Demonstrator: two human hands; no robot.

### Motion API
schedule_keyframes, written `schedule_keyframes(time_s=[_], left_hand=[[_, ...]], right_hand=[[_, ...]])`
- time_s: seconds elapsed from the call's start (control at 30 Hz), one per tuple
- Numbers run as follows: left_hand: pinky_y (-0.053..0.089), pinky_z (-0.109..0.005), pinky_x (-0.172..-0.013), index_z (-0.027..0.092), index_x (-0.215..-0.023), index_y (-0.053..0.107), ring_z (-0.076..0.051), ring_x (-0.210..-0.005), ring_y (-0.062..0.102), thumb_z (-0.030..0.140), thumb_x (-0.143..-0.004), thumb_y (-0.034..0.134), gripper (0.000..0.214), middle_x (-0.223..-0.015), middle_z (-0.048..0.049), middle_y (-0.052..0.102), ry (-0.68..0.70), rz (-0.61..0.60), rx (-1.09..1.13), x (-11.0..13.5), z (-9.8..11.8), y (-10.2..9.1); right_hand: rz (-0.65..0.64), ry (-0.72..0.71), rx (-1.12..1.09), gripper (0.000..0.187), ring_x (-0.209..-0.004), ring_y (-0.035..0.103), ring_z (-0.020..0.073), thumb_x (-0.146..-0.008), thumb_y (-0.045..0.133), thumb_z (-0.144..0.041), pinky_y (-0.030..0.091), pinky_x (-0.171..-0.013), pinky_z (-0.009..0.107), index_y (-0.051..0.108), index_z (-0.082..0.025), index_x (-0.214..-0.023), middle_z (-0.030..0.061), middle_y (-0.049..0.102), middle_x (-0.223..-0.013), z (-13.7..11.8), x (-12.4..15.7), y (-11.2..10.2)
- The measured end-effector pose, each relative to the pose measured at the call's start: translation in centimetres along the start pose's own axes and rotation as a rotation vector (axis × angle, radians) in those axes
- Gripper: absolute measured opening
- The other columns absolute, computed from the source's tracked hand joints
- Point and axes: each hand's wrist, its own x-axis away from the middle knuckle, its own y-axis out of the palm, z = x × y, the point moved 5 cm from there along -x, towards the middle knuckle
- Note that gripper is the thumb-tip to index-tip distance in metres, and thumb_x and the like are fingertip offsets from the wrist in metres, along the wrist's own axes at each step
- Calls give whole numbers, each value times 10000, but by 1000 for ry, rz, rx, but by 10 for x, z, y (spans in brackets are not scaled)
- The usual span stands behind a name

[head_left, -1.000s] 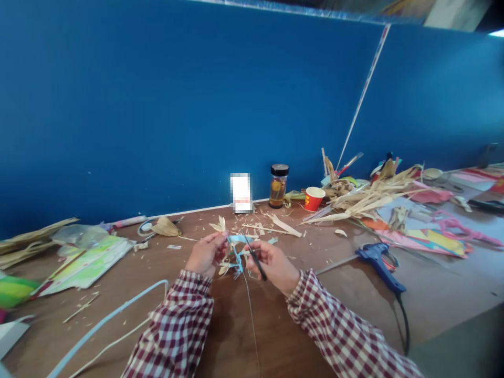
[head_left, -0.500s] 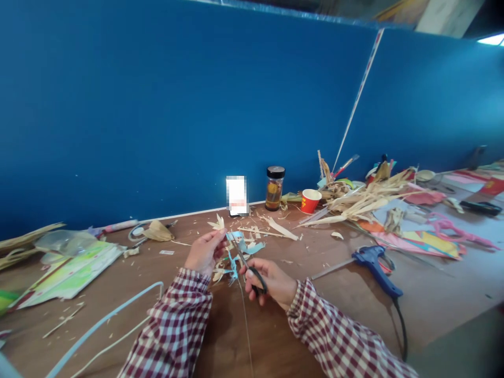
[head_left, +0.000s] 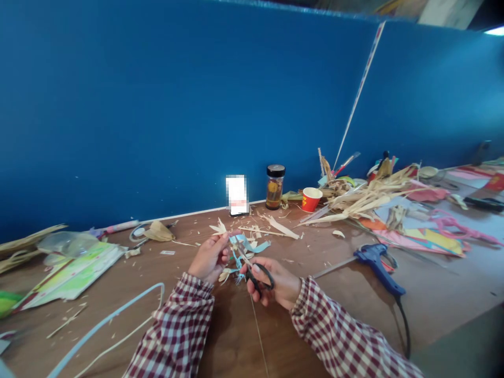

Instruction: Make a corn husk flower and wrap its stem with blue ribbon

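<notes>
My left hand [head_left: 208, 257] pinches a small flower-like piece of pale corn husk [head_left: 219, 227], its pointed petals standing up above the fingertips. A light-blue strip [head_left: 252, 245] runs from those fingertips toward the right. My right hand [head_left: 271, 283] grips black-handled scissors [head_left: 268, 278], with the blades parted and pointing up and left at the strip close to the left fingers. Under the blades lie blue and cream scraps, partly hidden by the hands. A thin pale thread [head_left: 258, 325] hangs from near the scissors toward the table's front.
A blue glue gun [head_left: 378, 268] lies at right, its cable trailing forward. Behind stand a lidded jar [head_left: 274, 188], a red paper cup [head_left: 312, 200] and a bright blurred screen [head_left: 237, 195]. Dried husks [head_left: 366, 197] pile up at back right. A light-blue wire [head_left: 114, 315] arches at front left.
The scissor handles have spread and the blades have parted. My right hand has shifted slightly right, and the blue strip now stretches further right from my left fingers.
</notes>
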Motion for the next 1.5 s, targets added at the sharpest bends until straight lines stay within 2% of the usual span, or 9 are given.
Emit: schedule_keyframes(time_s=[0.1,0.23,0.4,0.6,0.83,1.0,1.5], left_hand=[[268,-87,-343,110,-898,620,-16,-395,310,289,-768,582,224,-468,67,363,24,-55,-21,1,-1,2],[309,-104,-382,120,-843,618,-30,-467,388,288,-720,635,209,-554,43,430,77,-17,-24,5,3,4],[281,-122,-365,109,-952,604,-32,-408,347,340,-735,608,317,-480,66,391,32,-39,-77,11,6,13],[356,-162,-405,132,-787,592,-60,-417,431,376,-728,597,251,-490,29,496,50,-66,-95,9,3,9],[438,-191,-477,154,-798,520,-73,-512,511,345,-717,620,230,-692,-6,592,84,-17,-130,7,0,5],[428,-187,-459,171,-862,500,-78,-507,504,347,-694,641,281,-616,42,535,113,32,-140,7,3,3],[406,-193,-447,183,-832,489,-76,-464,486,391,-663,643,310,-571,66,515,194,109,-236,4,4,0]], right_hand=[[-28,4,-33,390,-457,520,63,-782,511,-487,347,-329,112,541,-161,-995,-9,554,-631,-1,1,1],[-42,2,-45,410,-453,517,64,-779,512,-491,348,-329,116,544,-156,-1014,-9,555,-629,-1,2,1],[-64,25,-49,429,-457,515,64,-774,511,-504,353,-336,121,541,-159,-1028,-11,557,-637,-3,3,2],[-80,29,-48,440,-454,512,65,-759,528,-504,357,-334,120,544,-153,-1023,-8,550,-630,-5,5,3],[-64,21,-19,428,-451,511,60,-768,525,-491,342,-326,109,542,-153,-1028,-9,545,-630,-5,5,2],[-38,11,12,434,-449,516,61,-755,536,-495,338,-325,111,544,-158,-1028,-14,550,-626,-5,4,-1],[25,-22,80,431,-416,494,54,-732,560,-494,290,-296,108,556,-149,-992,-24,546,-593,-3,1,-2]])
